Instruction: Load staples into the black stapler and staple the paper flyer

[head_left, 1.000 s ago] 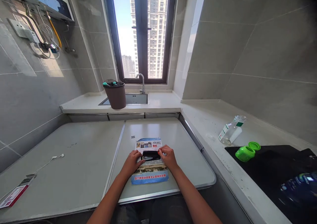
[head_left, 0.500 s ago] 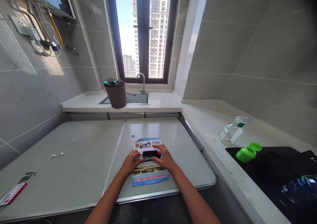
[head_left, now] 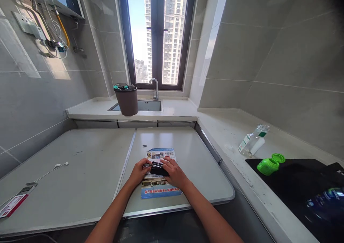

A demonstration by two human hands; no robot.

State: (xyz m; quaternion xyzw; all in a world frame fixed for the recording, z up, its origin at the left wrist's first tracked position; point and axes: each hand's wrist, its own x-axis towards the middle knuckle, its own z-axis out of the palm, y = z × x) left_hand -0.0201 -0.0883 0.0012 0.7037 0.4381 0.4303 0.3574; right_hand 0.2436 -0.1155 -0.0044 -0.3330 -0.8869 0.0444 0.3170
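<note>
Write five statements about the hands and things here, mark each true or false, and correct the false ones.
1. The left hand and right hand both hold the black tool. True.
2. The green jar is left of the flyer. False: the green jar is to the right of the flyer.
3. The tap is in front of the window. True.
4. The glass bottle is in the sink. False: the glass bottle is on the right-hand counter.
5. The bucket is brown. True.
</note>
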